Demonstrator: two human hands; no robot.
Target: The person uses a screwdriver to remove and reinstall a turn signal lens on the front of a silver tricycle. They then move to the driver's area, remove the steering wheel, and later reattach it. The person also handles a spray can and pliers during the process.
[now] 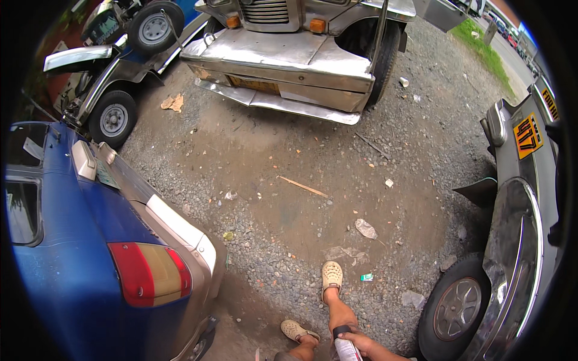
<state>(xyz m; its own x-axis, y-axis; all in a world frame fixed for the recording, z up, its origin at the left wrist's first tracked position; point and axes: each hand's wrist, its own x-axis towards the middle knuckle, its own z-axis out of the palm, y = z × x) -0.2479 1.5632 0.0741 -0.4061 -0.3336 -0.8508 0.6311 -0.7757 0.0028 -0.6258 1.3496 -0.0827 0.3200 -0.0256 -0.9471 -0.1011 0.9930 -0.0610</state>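
Observation:
At the bottom edge, my right hand (362,344) is closed round a white cylindrical container (347,349) with a dark cap (341,330). Its lower end is cut off by the frame, so I cannot tell whether it is a bottle or a can. Just ahead of it are my bare leg (342,314) and one beige clog (332,278) on the gravel. The other beige clog (296,330) is further back to the left. My left hand does not show.
A blue vehicle (66,253) stands close on the left, and a silver jeepney (277,66) faces me ahead. On the right is another metal-sided vehicle (521,234). A wooden stick (303,186), plastic scraps (365,228) and a small green packet (366,277) lie on the gravel.

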